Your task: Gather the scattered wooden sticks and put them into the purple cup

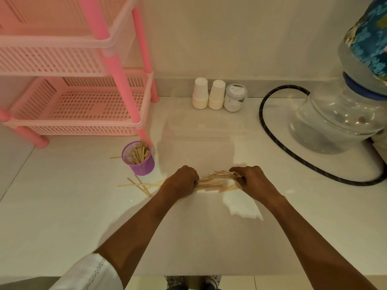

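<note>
A bundle of wooden sticks [215,181] lies across the white counter between my hands. My left hand [183,181] grips its left end with curled fingers. My right hand [251,178] grips the right end. The purple mesh cup [139,159] stands up and to the left of my left hand, with several sticks standing in it. A few loose sticks [138,185] lie crossed on the counter just below the cup. One more stick [115,157] pokes out from the cup's left side.
A pink plastic basket rack [83,105] stands at the back left, one leg right behind the cup. Two stacks of paper cups [207,95] and a small jar [235,99] line the wall. A water bottle dispenser [339,118] and black hose [272,139] occupy the right.
</note>
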Available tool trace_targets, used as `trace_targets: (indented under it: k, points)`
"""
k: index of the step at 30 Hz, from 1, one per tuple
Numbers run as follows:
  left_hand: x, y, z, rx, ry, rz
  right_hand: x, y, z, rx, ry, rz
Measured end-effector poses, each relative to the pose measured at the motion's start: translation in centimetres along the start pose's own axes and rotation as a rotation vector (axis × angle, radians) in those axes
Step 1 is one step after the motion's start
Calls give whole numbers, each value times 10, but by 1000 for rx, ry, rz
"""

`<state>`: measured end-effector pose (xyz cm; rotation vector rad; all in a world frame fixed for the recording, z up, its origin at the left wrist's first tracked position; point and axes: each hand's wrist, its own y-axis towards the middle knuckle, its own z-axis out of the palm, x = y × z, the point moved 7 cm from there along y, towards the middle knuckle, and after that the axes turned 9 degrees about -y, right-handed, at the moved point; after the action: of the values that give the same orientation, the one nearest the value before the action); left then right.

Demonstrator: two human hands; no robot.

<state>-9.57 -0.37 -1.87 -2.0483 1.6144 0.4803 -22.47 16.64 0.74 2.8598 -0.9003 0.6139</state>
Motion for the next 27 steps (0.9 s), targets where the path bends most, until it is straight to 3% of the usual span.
trace_targets:
  k: [10,27]
  points:
    - [9,-11,-48,-222,-165,117,-5,5,-3,-43,215,93]
    - [-11,-16,-79,-520,-532,29,66,35,-6,-213,459,50]
